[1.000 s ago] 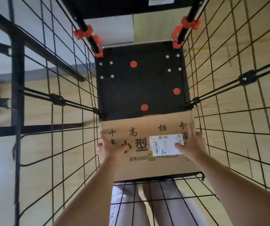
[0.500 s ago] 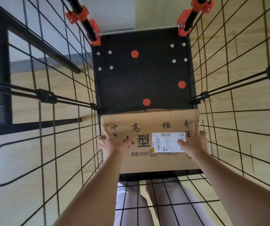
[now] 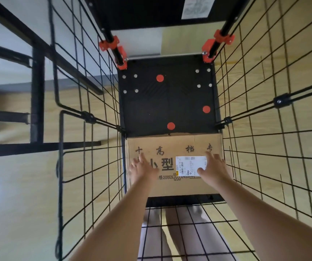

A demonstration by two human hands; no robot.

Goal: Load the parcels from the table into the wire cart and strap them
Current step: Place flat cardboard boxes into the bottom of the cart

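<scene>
Apparently seating it, left hand (image 3: 143, 167) and right hand (image 3: 214, 166) pressed the parcel (image 3: 172, 185) into the wire cart (image 3: 170, 102), grips splayed flat, grasping nothing.

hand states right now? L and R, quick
Left hand: open, fingers straight, on top of the cardboard box.
Right hand: open, fingers spread at the shipping label edge, gripping nothing.

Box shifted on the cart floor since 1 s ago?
No. The box keeps the same small gap to the nearest red dot on the cart floor.
</scene>
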